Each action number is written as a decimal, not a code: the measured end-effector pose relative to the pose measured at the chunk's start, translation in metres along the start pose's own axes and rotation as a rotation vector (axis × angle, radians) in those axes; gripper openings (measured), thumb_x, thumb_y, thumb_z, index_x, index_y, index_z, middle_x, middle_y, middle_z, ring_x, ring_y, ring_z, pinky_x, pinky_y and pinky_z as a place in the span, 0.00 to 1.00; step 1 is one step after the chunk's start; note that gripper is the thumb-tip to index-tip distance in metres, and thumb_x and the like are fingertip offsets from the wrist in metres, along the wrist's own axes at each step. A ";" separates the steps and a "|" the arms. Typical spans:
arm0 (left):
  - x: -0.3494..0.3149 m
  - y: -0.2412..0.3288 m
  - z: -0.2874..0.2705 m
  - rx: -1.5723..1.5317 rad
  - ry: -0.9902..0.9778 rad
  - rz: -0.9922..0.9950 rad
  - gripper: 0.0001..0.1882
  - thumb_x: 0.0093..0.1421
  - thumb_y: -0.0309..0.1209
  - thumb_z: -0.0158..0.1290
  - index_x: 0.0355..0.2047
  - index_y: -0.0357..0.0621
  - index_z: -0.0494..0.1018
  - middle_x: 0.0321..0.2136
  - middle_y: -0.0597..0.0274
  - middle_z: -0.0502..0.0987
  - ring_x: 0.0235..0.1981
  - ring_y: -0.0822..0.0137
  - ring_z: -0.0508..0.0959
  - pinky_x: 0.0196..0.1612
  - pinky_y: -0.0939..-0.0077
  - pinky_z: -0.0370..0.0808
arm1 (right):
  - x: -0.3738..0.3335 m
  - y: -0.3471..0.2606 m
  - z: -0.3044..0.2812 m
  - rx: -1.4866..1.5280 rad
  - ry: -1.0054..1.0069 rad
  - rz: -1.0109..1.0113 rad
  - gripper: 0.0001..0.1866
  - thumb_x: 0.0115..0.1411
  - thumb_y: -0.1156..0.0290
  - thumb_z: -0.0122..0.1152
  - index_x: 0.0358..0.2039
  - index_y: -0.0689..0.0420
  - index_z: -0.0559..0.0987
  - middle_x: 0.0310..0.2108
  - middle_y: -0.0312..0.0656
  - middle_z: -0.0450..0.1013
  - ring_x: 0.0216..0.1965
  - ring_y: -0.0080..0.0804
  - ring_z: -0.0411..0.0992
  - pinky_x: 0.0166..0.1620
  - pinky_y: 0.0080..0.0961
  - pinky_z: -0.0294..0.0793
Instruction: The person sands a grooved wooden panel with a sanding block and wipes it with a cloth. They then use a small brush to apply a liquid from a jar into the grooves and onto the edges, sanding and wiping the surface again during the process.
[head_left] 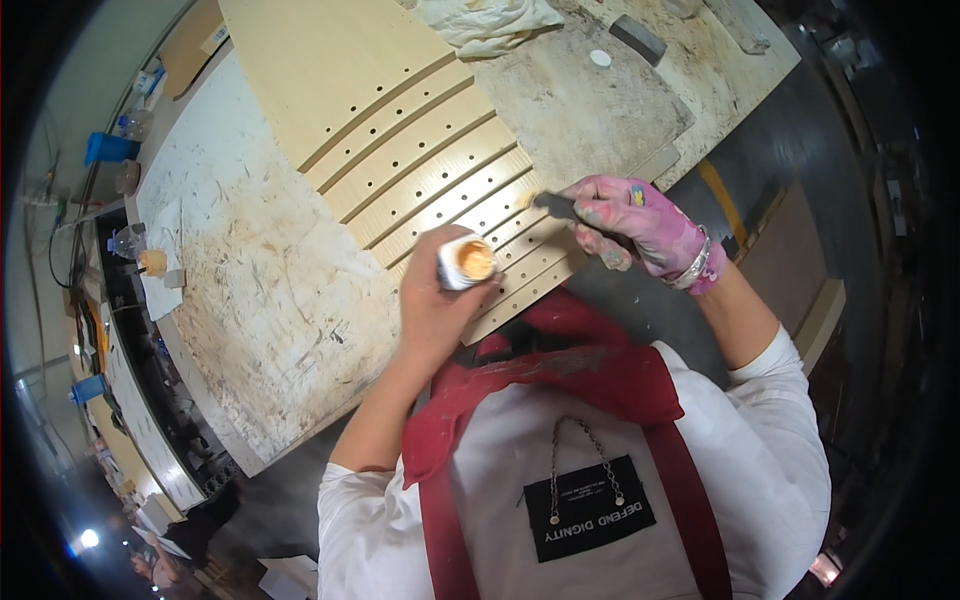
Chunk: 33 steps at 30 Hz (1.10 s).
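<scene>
My left hand (432, 300) is bare and grips a small open jar (467, 262) of tan paste, held just above the near end of a pale wooden panel (420, 150). Curved grooves and rows of small holes mark the panel. My right hand (640, 225), in a pink paint-stained glove, holds a dark putty knife (556, 206). The tool's tip rests on the panel's right edge, where a dab of tan paste sits.
The panel lies on a stained white workbench (270, 290). A crumpled white cloth (487, 22) and a grey block (637, 38) lie at the far side. Bottles and a blue cup (108, 148) stand at the left. I wear a red apron (560, 390).
</scene>
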<state>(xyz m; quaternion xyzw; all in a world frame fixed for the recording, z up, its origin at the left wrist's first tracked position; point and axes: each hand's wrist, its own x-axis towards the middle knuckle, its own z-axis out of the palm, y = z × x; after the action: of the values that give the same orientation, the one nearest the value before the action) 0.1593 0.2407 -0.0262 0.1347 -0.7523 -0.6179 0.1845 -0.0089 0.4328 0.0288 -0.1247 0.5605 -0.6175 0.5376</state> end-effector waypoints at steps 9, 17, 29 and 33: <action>0.084 0.018 -0.040 0.047 0.164 0.129 0.28 0.49 0.21 0.62 0.49 0.41 0.64 0.41 0.61 0.72 0.41 0.71 0.74 0.45 0.77 0.73 | 0.034 -0.003 -0.010 -0.263 0.266 -0.213 0.18 0.60 0.70 0.55 0.49 0.64 0.74 0.44 0.41 0.75 0.46 0.22 0.70 0.51 0.18 0.66; 0.093 0.002 -0.031 0.027 0.147 0.118 0.29 0.46 0.23 0.64 0.48 0.41 0.65 0.39 0.61 0.73 0.39 0.71 0.75 0.43 0.77 0.74 | 0.037 0.002 0.004 -0.721 0.336 -0.506 0.20 0.62 0.66 0.53 0.51 0.63 0.72 0.48 0.51 0.73 0.49 0.39 0.73 0.52 0.25 0.69; 0.094 -0.007 -0.028 0.091 0.179 0.257 0.29 0.41 0.24 0.68 0.44 0.41 0.68 0.38 0.59 0.73 0.38 0.67 0.75 0.41 0.76 0.73 | 0.042 0.010 0.017 -0.874 0.397 -0.544 0.17 0.59 0.73 0.58 0.49 0.61 0.73 0.45 0.52 0.74 0.45 0.47 0.74 0.46 0.30 0.75; 0.095 -0.009 -0.028 0.158 0.192 0.317 0.29 0.41 0.23 0.68 0.44 0.41 0.68 0.38 0.59 0.74 0.38 0.66 0.76 0.42 0.75 0.73 | 0.045 0.013 0.016 -0.861 0.409 -0.494 0.17 0.59 0.72 0.57 0.49 0.61 0.74 0.45 0.53 0.74 0.44 0.48 0.74 0.45 0.31 0.75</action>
<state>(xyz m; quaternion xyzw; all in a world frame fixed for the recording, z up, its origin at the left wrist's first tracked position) 0.0865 0.1738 -0.0194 0.0870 -0.7891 -0.5046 0.3394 -0.0073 0.3899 0.0033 -0.3393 0.8102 -0.4516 0.1565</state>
